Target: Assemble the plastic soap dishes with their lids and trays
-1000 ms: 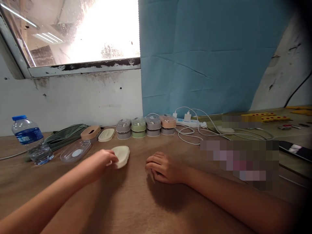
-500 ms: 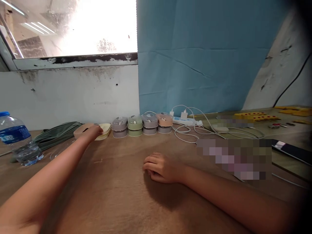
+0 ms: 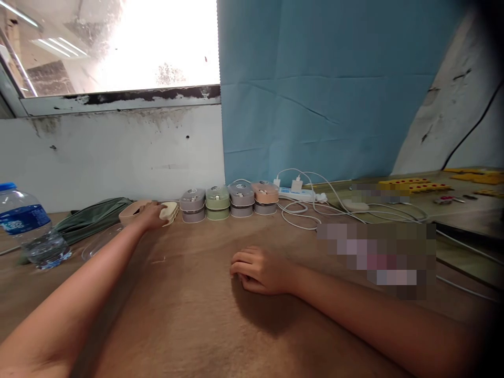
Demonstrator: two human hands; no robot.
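At the back left of the table, my left hand [image 3: 153, 216] reaches between a peach-coloured open container [image 3: 128, 212] and a low cream stack of shallow pieces [image 3: 170, 211]. Its thumb and forefinger are apart at the left edge of the cream stack; whether they touch it is hard to see. My right hand [image 3: 255, 270] rests on the table with its fingers curled, and I see nothing in them. Right of the cream stack stands a row of lidded two-tier lunch boxes: grey-purple [image 3: 192, 205], green [image 3: 217, 202], grey [image 3: 241, 199] and peach-topped [image 3: 265, 197].
A water bottle [image 3: 29, 226] stands at the left, with a dark green bag [image 3: 94, 216] behind a clear plastic piece [image 3: 101, 244]. White cables run from a power strip [image 3: 297, 195] at the back. Yellow parts [image 3: 417, 186] and a blurred-out area [image 3: 378, 257] are at the right.
My left hand has shifted slightly left and down from the top of the cream stack, uncovering more of it. Its thumb and forefinger now show apart. My right hand has stayed put.
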